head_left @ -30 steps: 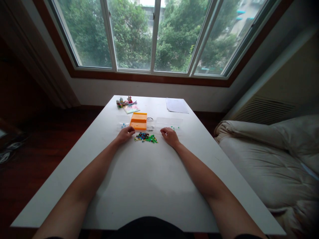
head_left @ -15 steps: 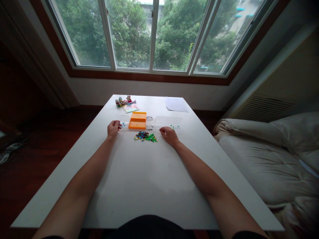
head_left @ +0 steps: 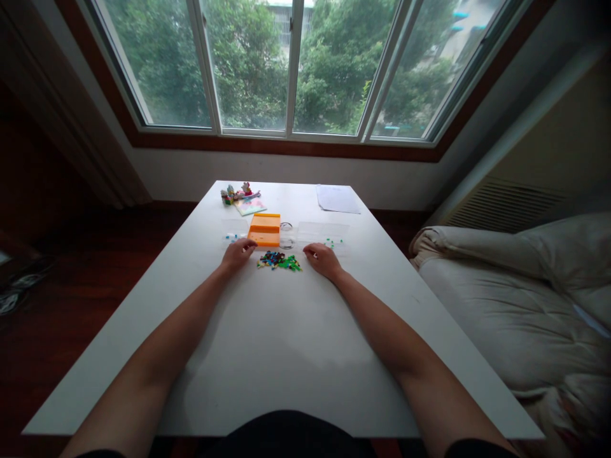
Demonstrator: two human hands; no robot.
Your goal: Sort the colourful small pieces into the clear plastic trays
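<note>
A small pile of tiny coloured building bricks (head_left: 279,261), dark, blue, green and yellow, lies on the white table between my hands. Left of it is my left hand (head_left: 238,254), thumb and fingers a little apart, close to the front left corner of an orange tray (head_left: 264,237). Nothing shows in its fingers. On the pile's right rests my right hand (head_left: 323,259), fingers curled together; whatever they hold, if anything, is hidden. A clear tray (head_left: 230,226) with a few blue pieces stands behind my left hand. Another clear tray (head_left: 324,230), behind my right, has several green pieces.
Small toy figures (head_left: 236,193) and a pastel card (head_left: 251,205) are at the table's far left. Sheets of white paper (head_left: 338,199) lie far right. Two dark-rimmed round shapes (head_left: 286,243) sit beside the orange tray. A cushioned sofa (head_left: 506,305) borders the right.
My left hand has moved right, from the left clear tray toward the brick pile, uncovering the blue pieces there. My right hand has barely shifted.
</note>
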